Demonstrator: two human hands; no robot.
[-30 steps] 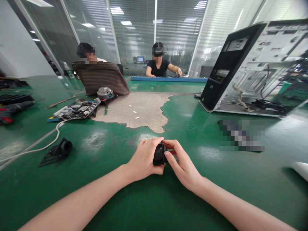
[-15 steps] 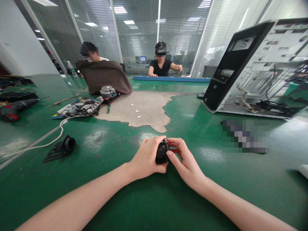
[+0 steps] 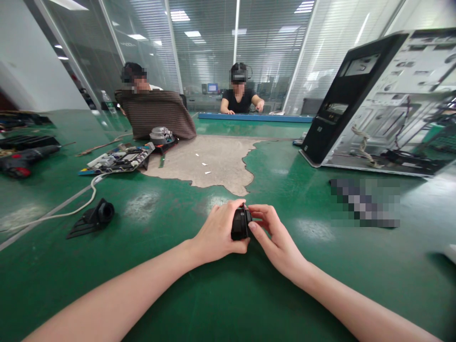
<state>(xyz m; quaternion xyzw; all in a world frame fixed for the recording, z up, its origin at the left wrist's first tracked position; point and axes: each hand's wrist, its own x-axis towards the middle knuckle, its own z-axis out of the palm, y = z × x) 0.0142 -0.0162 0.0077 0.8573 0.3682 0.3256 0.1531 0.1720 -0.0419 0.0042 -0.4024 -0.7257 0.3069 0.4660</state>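
Note:
Between my two hands is a small black rounded part point(image 3: 240, 223) with a raised rim; its exact kind I cannot make out. My left hand point(image 3: 221, 230) wraps round it from the left, thumb below and fingers over the top. From the right, my right hand point(image 3: 272, 232) has its thumb and fingertips curled against the rim side. The fingers cover much of the part. It is held low over the green table point(image 3: 167, 289), and whether it touches the surface is hidden. To the left lies a black plastic piece point(image 3: 93, 218) with a round tube-like opening.
An open computer case point(image 3: 329, 99) stands at right, near a blurred-out dark strip point(image 3: 363, 203). At left are a circuit board point(image 3: 119, 159), a white cable point(image 3: 93, 190) and a power drill point(image 3: 26, 159). A brown cloth-covered object point(image 3: 156, 114) stands farther back. Two people sit beyond the table.
My hands and the black part stay almost in place, with only a slight shift of the view. Across the table, a person's raised hand has come down and slightly left.

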